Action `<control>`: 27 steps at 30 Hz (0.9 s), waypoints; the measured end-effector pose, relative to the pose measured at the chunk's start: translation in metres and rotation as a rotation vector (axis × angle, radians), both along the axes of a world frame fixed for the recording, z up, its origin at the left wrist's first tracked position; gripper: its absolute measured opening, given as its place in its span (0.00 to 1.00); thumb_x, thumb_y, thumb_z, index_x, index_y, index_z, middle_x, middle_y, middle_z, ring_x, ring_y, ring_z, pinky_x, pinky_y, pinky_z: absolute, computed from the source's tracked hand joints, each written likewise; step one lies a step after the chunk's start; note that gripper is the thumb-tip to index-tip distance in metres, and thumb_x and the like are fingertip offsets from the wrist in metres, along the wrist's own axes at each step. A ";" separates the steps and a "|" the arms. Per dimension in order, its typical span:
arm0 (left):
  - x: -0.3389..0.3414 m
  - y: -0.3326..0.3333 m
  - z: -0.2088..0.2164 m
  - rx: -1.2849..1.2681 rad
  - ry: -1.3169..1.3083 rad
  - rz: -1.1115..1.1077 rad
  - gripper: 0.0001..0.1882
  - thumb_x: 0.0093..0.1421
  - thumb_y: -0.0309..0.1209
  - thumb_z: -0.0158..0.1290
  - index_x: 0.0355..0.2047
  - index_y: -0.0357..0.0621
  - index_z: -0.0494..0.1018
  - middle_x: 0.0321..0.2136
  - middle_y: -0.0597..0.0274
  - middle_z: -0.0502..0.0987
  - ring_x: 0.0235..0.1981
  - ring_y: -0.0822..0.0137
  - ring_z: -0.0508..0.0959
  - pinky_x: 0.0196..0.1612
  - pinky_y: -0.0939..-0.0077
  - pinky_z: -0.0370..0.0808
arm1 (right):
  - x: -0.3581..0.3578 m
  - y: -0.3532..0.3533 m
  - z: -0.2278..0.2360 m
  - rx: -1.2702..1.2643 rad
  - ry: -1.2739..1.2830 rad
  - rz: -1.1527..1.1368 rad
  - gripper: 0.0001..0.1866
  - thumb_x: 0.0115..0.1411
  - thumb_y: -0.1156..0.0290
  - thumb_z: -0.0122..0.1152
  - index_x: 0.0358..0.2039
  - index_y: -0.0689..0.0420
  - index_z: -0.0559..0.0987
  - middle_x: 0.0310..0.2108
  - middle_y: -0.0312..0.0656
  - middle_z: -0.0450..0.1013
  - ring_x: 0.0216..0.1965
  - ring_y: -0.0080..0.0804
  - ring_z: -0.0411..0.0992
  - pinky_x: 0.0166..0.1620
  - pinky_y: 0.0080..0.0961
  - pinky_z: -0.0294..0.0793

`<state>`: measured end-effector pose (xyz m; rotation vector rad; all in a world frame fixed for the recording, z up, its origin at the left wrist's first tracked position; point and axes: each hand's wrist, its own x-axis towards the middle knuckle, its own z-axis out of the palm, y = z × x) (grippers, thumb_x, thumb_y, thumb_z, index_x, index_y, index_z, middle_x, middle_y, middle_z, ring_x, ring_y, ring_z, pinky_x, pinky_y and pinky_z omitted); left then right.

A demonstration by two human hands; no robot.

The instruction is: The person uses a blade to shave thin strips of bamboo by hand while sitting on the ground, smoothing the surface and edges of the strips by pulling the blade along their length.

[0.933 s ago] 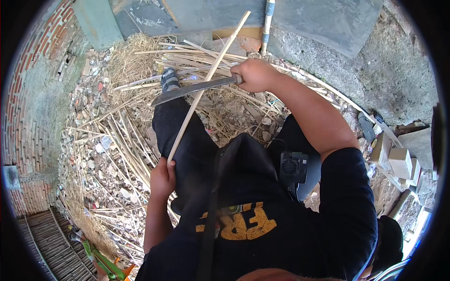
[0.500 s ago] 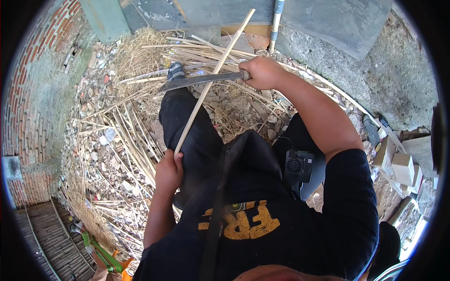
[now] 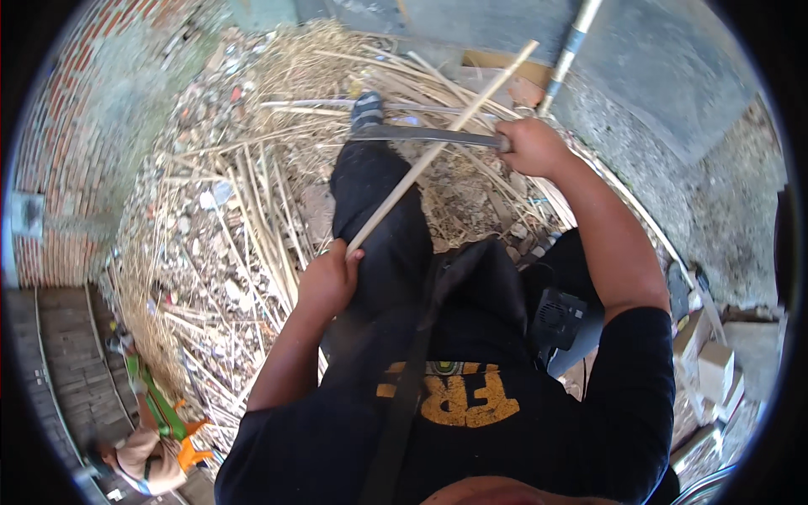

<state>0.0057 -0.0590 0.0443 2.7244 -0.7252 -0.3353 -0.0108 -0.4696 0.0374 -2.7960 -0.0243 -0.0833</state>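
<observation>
My left hand (image 3: 331,276) is closed around the near end of a pale bamboo strip (image 3: 402,187), beside my left thigh. The strip slants away up to the right, over my bent leg. In my right hand (image 3: 530,147) is the handle of a machete (image 3: 427,135). Its long dark blade points left and crosses the strip beyond my knee; the blade appears to touch the strip there. A striped sandal (image 3: 367,109) on my left foot shows just past the blade tip.
Loose bamboo strips (image 3: 261,210) and dry straw (image 3: 303,63) litter the rubble ground. A white and blue pole (image 3: 571,55) leans by the grey wall at the far right. A brick wall (image 3: 63,185) rises at the left. Another person (image 3: 151,459) is at the lower left.
The view has shifted, so the scene sits further right. My right hand, with the machete, has come nearer to my left hand along the strip. Both hands keep their hold.
</observation>
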 end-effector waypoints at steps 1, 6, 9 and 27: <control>-0.001 0.000 -0.001 0.003 -0.008 -0.001 0.17 0.69 0.41 0.47 0.32 0.38 0.65 0.21 0.35 0.74 0.29 0.31 0.76 0.32 0.39 0.69 | 0.001 0.000 -0.002 0.008 -0.004 0.011 0.13 0.53 0.63 0.68 0.32 0.57 0.77 0.24 0.50 0.76 0.32 0.53 0.76 0.36 0.47 0.74; -0.001 0.010 -0.005 0.020 0.001 0.018 0.19 0.69 0.46 0.46 0.34 0.41 0.64 0.22 0.39 0.76 0.28 0.36 0.78 0.30 0.41 0.71 | 0.008 0.007 0.001 0.052 0.049 0.023 0.12 0.53 0.63 0.68 0.32 0.56 0.77 0.24 0.50 0.76 0.32 0.53 0.76 0.36 0.47 0.74; 0.002 0.009 -0.006 0.008 -0.002 0.010 0.18 0.69 0.45 0.47 0.33 0.41 0.64 0.21 0.38 0.76 0.26 0.35 0.77 0.30 0.40 0.71 | 0.009 0.004 -0.002 0.057 0.035 0.029 0.11 0.53 0.64 0.67 0.31 0.56 0.77 0.24 0.50 0.76 0.31 0.53 0.76 0.35 0.47 0.73; 0.009 0.022 -0.021 -0.166 0.003 -0.076 0.17 0.70 0.39 0.46 0.29 0.38 0.64 0.18 0.36 0.72 0.25 0.31 0.74 0.27 0.42 0.67 | 0.004 0.017 0.018 0.000 0.077 -0.150 0.11 0.52 0.65 0.62 0.36 0.53 0.80 0.32 0.48 0.79 0.37 0.49 0.78 0.42 0.44 0.78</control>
